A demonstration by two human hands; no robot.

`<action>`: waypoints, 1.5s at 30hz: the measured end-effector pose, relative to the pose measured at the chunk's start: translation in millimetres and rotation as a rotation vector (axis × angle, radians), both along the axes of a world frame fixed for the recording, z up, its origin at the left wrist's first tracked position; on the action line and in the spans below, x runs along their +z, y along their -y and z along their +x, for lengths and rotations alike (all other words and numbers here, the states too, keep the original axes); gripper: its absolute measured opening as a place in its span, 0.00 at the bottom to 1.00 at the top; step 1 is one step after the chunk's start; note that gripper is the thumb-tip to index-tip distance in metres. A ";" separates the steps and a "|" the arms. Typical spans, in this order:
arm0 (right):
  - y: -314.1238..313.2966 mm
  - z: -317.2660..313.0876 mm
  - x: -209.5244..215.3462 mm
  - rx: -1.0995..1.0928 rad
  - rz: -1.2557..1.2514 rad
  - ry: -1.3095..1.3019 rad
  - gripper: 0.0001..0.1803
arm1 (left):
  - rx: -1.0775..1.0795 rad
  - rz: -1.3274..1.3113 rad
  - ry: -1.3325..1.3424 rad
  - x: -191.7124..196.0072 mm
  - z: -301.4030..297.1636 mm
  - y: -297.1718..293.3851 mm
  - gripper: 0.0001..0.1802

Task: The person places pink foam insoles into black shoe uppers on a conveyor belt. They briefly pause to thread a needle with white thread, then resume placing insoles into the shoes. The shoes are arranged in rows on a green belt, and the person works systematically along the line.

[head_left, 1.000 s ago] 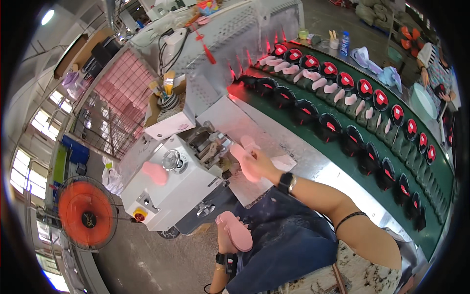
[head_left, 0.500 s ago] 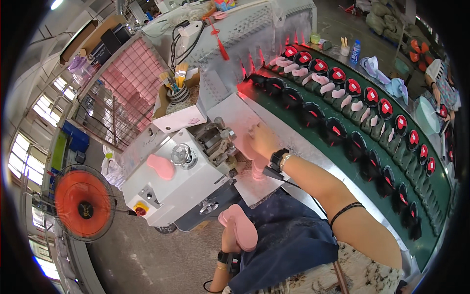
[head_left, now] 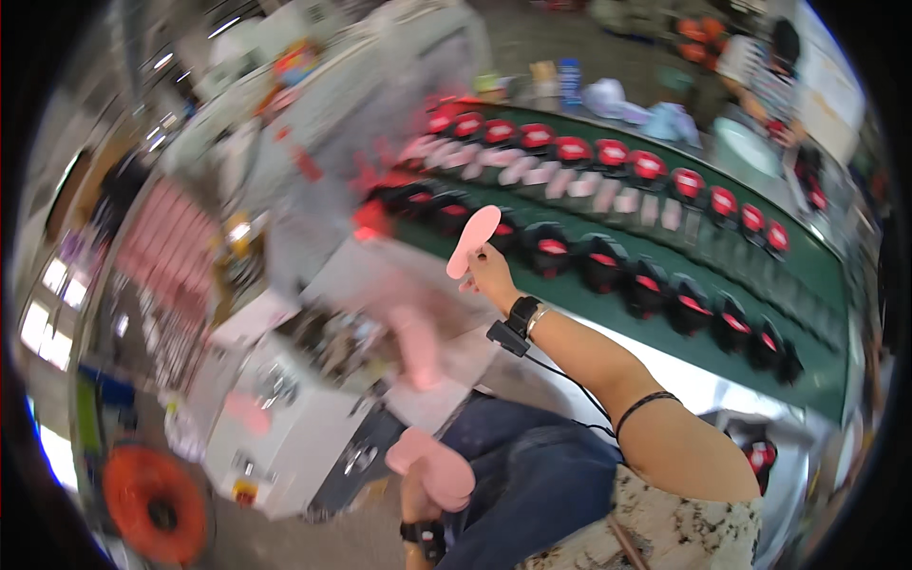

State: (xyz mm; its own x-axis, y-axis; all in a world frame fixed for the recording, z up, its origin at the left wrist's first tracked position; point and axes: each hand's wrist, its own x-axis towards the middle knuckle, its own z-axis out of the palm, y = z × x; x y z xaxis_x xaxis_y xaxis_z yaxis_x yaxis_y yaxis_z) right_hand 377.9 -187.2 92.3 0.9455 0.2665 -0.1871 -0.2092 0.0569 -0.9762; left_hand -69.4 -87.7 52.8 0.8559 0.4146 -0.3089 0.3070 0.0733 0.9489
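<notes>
Lifted off the counter (head_left: 446,380) toward frame centre, a pink insole (head_left: 473,239) is pinched upright by right-hand fingers (head_left: 483,266), while a pink insole stack (head_left: 439,465) is gripped low by the left hand (head_left: 418,494).

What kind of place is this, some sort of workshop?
Most likely a shoe factory line. A long green conveyor carries rows of black and red shoe moulds, a white machine stands beside it, and the right hand holds up a pink insole, with more insoles at the left hand.

A shoe factory floor is showing here. Black shoe forms (head_left: 655,285) and pink insoles (head_left: 532,169) are riding a long green conveyor belt (head_left: 722,342), and a white machine (head_left: 285,427) is standing beside it.
</notes>
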 end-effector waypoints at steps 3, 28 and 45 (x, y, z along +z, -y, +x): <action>149.3 39.7 -23.5 -0.275 -0.119 0.098 0.13 | -0.220 0.113 -0.068 -1.5 29.2 3.3 0.20; 91.9 -192.1 61.2 0.769 -0.350 0.602 0.20 | 0.150 -0.187 -0.152 48.8 73.0 39.5 0.22; -107.7 -107.4 -45.2 0.360 -0.227 0.457 0.16 | 0.445 -0.833 0.000 70.9 27.9 27.8 0.31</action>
State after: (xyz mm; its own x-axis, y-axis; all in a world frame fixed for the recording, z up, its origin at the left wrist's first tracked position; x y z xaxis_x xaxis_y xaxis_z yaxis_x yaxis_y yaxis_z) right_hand 270.5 -79.4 47.2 0.8014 0.5847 0.1260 0.2652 -0.1586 -0.9511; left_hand -41.5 -115.5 123.7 0.6720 0.3497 -0.6528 0.0871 0.8380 0.5386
